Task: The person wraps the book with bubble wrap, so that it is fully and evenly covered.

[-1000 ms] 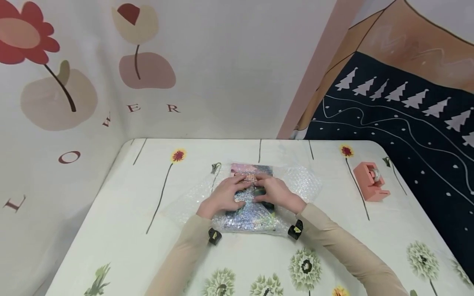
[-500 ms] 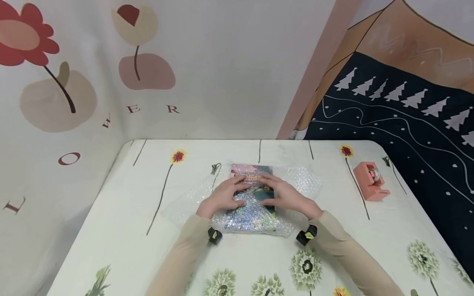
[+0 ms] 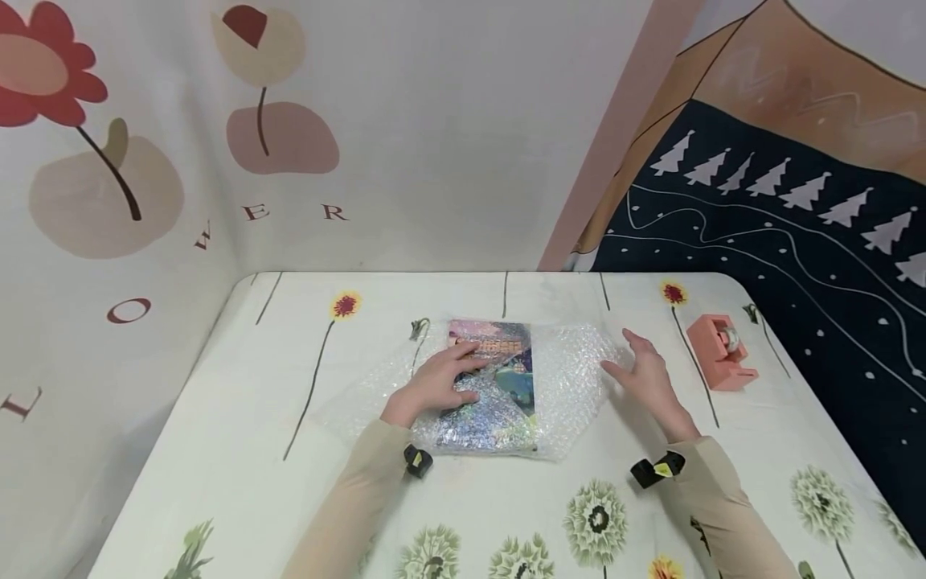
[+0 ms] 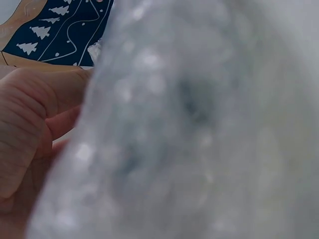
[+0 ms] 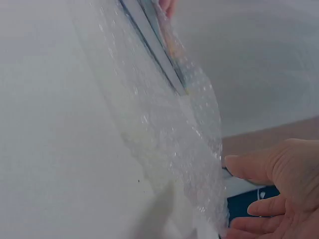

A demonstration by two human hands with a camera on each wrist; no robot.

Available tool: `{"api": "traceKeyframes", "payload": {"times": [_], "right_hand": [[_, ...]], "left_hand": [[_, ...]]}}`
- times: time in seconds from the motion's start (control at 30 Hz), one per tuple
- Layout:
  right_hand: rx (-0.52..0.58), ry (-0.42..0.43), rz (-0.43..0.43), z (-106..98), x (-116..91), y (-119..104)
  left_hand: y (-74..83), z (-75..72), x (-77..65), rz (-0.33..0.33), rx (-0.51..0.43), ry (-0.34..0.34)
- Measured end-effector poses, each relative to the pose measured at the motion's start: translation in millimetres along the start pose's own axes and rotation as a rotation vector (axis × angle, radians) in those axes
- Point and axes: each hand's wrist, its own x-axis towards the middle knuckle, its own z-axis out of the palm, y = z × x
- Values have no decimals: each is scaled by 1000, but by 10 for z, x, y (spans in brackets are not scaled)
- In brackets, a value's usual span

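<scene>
A book (image 3: 515, 384) with a colourful cover lies in the middle of the table, partly covered by a sheet of clear bubble wrap (image 3: 571, 386) that spreads out on both sides. My left hand (image 3: 437, 379) rests on the wrapped left part of the cover with its fingers spread. Just past the wrap's right edge is my right hand (image 3: 649, 384), thumb and fingers apart and holding nothing. The right wrist view shows the book's page edge (image 5: 157, 50) and the loose wrap beside the hand. Blurred bubble wrap (image 4: 164, 129) fills most of the left wrist view.
A pink tape dispenser (image 3: 716, 358) with a roll of clear tape stands at the right of the table, beyond my right hand. The flower-print tablecloth (image 3: 239, 450) covers the table. Patterned curtains (image 3: 434, 145) hang behind it.
My right hand has lifted off the book and moved right, to the wrap's right edge, uncovering the cover and the right side of the wrap. The left hand has stayed in place.
</scene>
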Motion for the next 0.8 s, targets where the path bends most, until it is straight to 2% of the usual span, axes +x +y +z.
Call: {"api": "traceKeyframes", "payload": {"times": [0.1, 0.23, 0.4, 0.5, 0.8], "right_hand": [[74, -43, 100, -23, 25, 62], [200, -65, 175, -43, 49, 111], [372, -111, 206, -61, 64, 135], [420, -149, 221, -79, 83, 100], [590, -229, 203, -128, 223, -161]], "left_hand": [[0, 2, -3, -4, 3, -2], [2, 2, -6, -5, 2, -4], [17, -3, -12, 0, 6, 0], [24, -4, -14, 3, 7, 8], [15, 1, -12, -1, 16, 7]]}}
